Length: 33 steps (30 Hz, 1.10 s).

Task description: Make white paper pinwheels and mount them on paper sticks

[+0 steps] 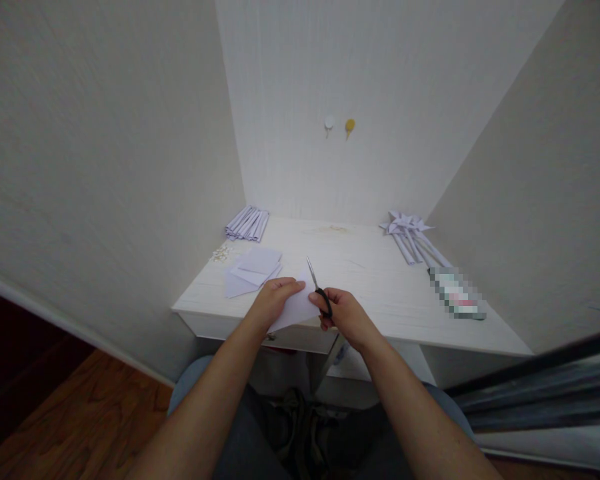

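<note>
Over the front edge of the white desk, my left hand is closed on a sheet of white paper, thumb on top. My right hand grips a pair of scissors by the black handles. Their metal blades point up and away, at the paper's right edge; whether they are cutting into it I cannot tell. Just left of my left hand lie several loose paper sheets, partly overlapping.
Rolled paper tubes lie at the back left, with small white bits before them. Paper pinwheels on paper sticks rest at the back right, near a blurred flat object. Walls enclose the white desk; two hooks hang behind.
</note>
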Tool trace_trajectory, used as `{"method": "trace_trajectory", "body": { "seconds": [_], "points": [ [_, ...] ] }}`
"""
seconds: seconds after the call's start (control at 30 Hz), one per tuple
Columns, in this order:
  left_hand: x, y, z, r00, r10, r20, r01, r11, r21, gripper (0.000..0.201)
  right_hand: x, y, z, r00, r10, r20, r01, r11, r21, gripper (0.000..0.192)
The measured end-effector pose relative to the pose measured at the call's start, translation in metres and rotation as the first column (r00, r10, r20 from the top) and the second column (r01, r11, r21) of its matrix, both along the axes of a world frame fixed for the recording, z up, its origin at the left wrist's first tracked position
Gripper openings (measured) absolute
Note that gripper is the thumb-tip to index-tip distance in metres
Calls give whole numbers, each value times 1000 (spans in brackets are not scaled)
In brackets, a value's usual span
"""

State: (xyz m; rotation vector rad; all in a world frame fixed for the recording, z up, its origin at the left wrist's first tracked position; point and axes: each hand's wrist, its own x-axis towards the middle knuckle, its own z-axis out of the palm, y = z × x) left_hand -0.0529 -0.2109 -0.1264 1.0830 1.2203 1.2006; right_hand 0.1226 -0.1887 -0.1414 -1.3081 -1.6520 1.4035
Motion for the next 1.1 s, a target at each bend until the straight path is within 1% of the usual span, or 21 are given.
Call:
{"method": "trace_trajectory", "body": {
  "seconds": [0.07,0.13,0.2,0.27,0.33,0.43,0.5,0.53,0.6,0.67,0.7,0.73,0.8,0.9,1.0,1.1],
  "points": [
    [3,3,-9,999,46,2,-46,999,21,40,12,19,0,989,-68,131,63,997,37,43],
    [6,3,-18,996,90,-1,-90,995,41,42,25,38,-1,950,-160,267,141,986,89,36],
    [8,1,-26,992,126,-5,-126,990,61,46,36,52,-1,907,-210,365,178,977,120,25],
    [10,-2,-30,989,150,-1,-149,986,72,49,43,61,-1,884,-219,413,182,975,126,21],
    [11,-4,-31,986,165,12,-166,983,81,51,48,64,1,886,-210,413,174,977,123,21],
    [13,-6,-27,981,189,47,-193,976,100,52,53,54,8,925,-214,315,179,974,138,20],
    [15,-7,-24,976,201,84,-210,971,111,50,53,35,12,962,-204,183,180,974,141,25],
    [17,-8,-21,974,203,104,-215,970,114,49,51,23,12,978,-178,105,165,978,126,31],
    [22,-11,-18,971,192,142,-209,971,115,47,44,-4,9,996,-76,-52,79,995,58,42],
    [30,-15,-16,973,163,165,-182,977,110,45,35,-29,1,984,-3,-181,2,1000,-3,50],
    [34,-18,-16,975,147,169,-166,980,108,45,31,-38,-3,972,9,-235,-15,1000,-25,49],
    [38,-20,-16,977,132,169,-151,983,105,44,27,-45,-8,959,-4,-283,-7,999,-40,48],
    [45,-25,-19,981,112,159,-129,986,102,43,24,-52,-15,933,-50,-356,30,998,-62,43],
    [48,-31,-24,988,95,123,-108,989,104,38,27,-53,-20,904,-101,-415,75,994,-78,38],
    [47,-35,-25,994,73,83,-81,991,107,31,33,-53,-20,894,-105,-435,79,994,-79,35],
    [45,-39,-24,996,66,60,-72,992,106,29,37,-56,-20,896,-108,-431,89,994,-64,33]
  ]
}}
